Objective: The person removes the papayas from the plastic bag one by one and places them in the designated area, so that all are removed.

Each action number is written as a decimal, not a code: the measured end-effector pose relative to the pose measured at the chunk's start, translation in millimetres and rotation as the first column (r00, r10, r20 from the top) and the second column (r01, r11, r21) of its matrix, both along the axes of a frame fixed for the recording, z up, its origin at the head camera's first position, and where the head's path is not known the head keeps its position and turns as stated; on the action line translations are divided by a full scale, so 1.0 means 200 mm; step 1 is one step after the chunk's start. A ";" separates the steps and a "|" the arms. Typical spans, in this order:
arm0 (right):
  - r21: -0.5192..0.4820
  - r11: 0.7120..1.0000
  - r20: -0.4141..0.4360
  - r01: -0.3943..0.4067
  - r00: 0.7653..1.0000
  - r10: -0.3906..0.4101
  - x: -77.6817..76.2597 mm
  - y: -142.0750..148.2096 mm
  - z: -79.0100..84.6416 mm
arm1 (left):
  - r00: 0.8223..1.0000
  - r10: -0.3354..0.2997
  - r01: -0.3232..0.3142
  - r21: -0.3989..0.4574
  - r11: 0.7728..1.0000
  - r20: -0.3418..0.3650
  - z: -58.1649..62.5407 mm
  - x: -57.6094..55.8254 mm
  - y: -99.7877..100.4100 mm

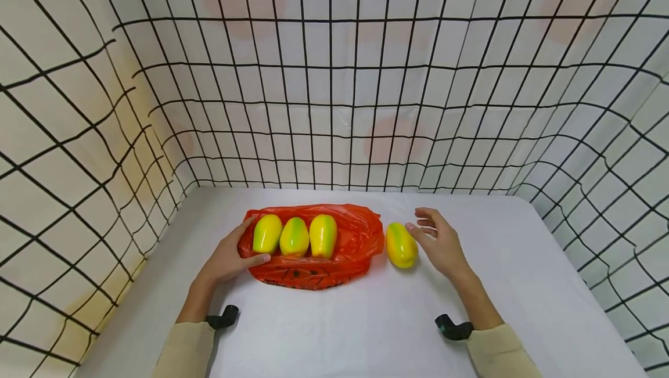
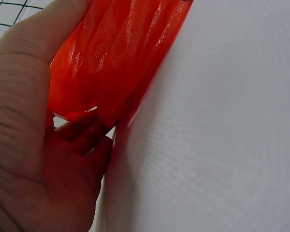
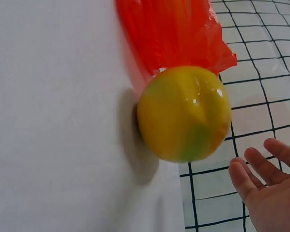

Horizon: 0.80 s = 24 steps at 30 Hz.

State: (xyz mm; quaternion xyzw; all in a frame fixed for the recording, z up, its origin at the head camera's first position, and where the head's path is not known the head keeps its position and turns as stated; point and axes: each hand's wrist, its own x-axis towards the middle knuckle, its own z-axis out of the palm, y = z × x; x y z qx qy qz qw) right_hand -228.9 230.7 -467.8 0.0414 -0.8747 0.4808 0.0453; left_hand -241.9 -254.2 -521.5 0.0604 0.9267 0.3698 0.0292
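Observation:
A red plastic bag (image 1: 358, 238) lies spread on the table, its mouth facing up. Three glossy yellow-green oblong fruits, shaped like mangoes or small papayas, sit side by side in it: left fruit (image 1: 267, 234), middle fruit (image 1: 294, 237), right fruit (image 1: 323, 236). My left hand (image 1: 227, 257) holds the bag's left end, thumb over the front rim; in the left wrist view its fingers (image 2: 82, 133) are partly behind the red film. Just right of the bag lies another such fruit (image 1: 401, 245) on the table. Beside it my right hand (image 1: 441, 244) is apart from the bag, fingers loosely bent and holding nothing.
A white-covered table (image 1: 334, 331) carries everything. Black wire mesh (image 1: 329, 87) rises along the back and both sides, with pale sheeting behind it. Each wrist wears a small black camera mount, one left mount (image 1: 223, 317) and one right mount (image 1: 453, 328).

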 end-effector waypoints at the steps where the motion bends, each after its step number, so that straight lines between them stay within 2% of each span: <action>1: 0.002 1.000 -0.001 -0.007 1.000 0.007 0.00 -0.01 0.00 | 1.000 -0.002 0.002 0.000 1.000 -0.001 0.00 0.00 0.00; 16: -0.014 0.998 -0.071 -0.068 0.995 0.067 -0.03 -0.15 0.07 | 1.000 -0.006 0.006 -0.013 1.000 -0.007 0.01 0.00 0.00; 24: -0.046 0.994 -0.079 -0.094 0.993 0.090 -0.02 -0.23 0.06 | 1.000 -0.008 0.008 -0.016 1.000 -0.002 0.01 0.00 0.01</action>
